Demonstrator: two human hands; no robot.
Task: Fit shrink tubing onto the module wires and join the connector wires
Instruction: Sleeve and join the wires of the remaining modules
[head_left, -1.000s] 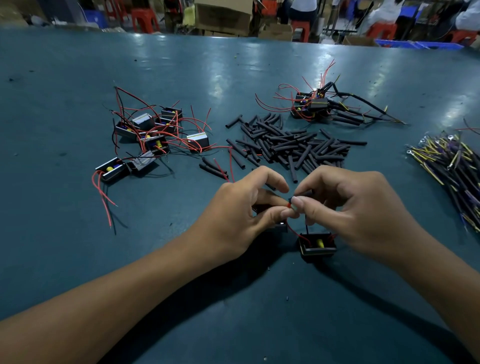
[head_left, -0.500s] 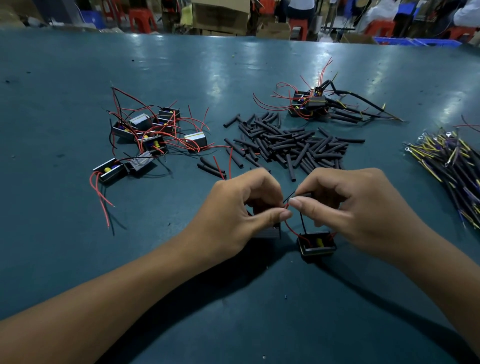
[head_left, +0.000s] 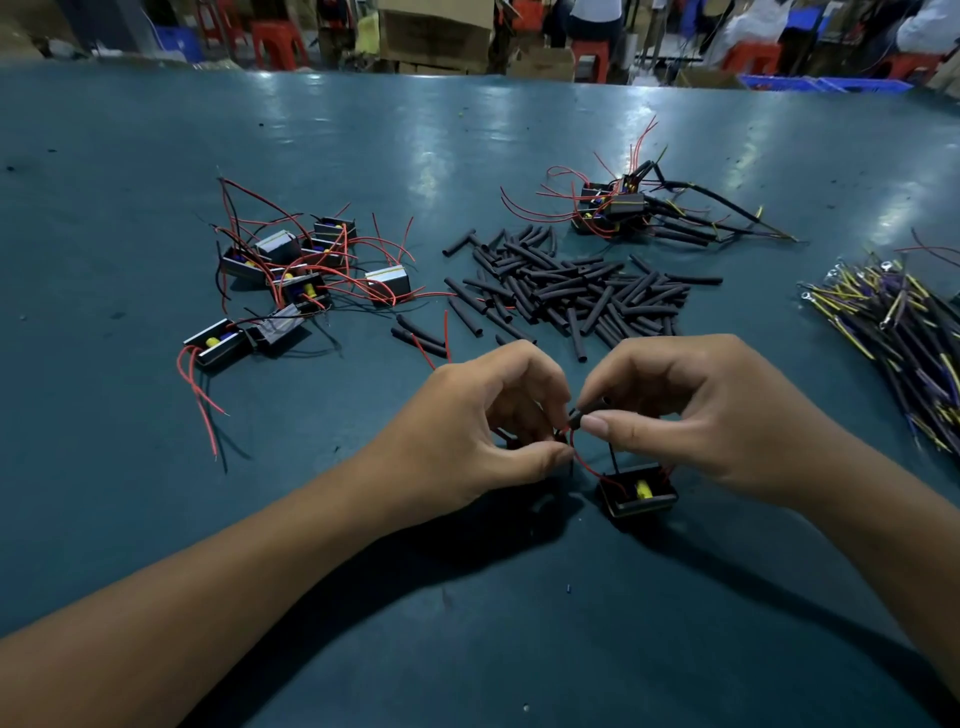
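While the right hand pinches a short black tube over a red wire, the left hand pinches that wire beside it. The open black module sits mid-tabletop, toward the near edge; bare surface lies nearer.

I'm seeing a factory floor: long green table, cardboard boxes, red stools, blue crates behind.
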